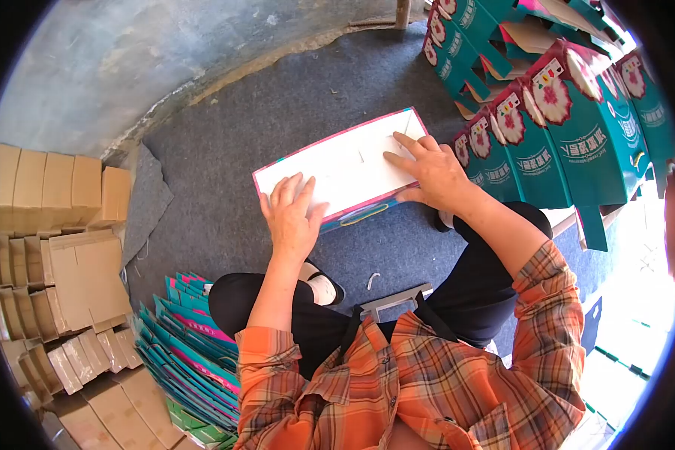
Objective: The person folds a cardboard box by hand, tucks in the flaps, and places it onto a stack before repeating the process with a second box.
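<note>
In the head view a cardboard box (345, 165) stands before me with its white face up. Magenta and teal edges frame that face, and short slits show in it near the middle and right end. My left hand (289, 214) rests on the near left corner, fingers stretched out over the white panel. At the right end lies my right hand (435, 172), its fingers spread on the panel and its thumb by the near edge. Neither hand is closed round anything. The box's underside is hidden.
Printed teal boxes (585, 154) stand in rows at the right. Flattened teal cartons (191, 352) lean beside my left knee. Brown cardboard boxes (86, 274) are stacked at the left. Grey carpet (262, 97) covers the floor up to the wall (165, 52).
</note>
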A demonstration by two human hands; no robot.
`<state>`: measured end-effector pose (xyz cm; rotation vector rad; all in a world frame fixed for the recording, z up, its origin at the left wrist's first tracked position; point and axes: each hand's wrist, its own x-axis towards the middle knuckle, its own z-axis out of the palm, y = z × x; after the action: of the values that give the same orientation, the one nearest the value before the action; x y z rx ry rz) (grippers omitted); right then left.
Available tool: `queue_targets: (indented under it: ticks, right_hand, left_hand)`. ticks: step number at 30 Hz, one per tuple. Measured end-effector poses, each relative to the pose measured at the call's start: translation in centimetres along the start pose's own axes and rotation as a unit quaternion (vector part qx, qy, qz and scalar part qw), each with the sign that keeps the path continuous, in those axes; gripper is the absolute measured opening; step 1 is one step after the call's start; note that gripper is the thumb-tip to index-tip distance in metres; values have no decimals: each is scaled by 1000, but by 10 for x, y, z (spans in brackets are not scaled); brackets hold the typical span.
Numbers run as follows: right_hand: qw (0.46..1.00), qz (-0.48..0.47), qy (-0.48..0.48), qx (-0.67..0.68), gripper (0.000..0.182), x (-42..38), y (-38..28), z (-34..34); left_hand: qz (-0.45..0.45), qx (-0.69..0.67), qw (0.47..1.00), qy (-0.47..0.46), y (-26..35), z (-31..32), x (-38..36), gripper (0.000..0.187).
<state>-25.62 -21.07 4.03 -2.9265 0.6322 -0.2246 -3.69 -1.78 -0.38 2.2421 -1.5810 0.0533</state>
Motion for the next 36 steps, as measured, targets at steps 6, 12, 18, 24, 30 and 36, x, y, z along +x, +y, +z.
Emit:
queue_targets:
  ticks: [6,12,18,24,30,36]
  right_hand:
    - [998,1,-52,-36,64,0,0,4]
    - [996,3,-83,-30,57,1,1,5]
    - [992,9,-122,-27,55,3,0,3]
    - [996,28,-1,88,42,7,20,20]
    - [879,299,120,353,40,29,55,18]
    - [690,434,-72,576,68,27,56,38]
  left_hand:
    - [8,1,997,-77,15,-11,-2,67]
    - [16,5,992,-127,10,-6,-2,69]
    - [20,-18,991,-131,12,-8,-1,68]
    - [16,-111,993,-28,-3,-10,-1,60]
    - [-354,-386,824,216,-61,13,8,56]
    - [-508,-618,600,0,-53,6,10,71]
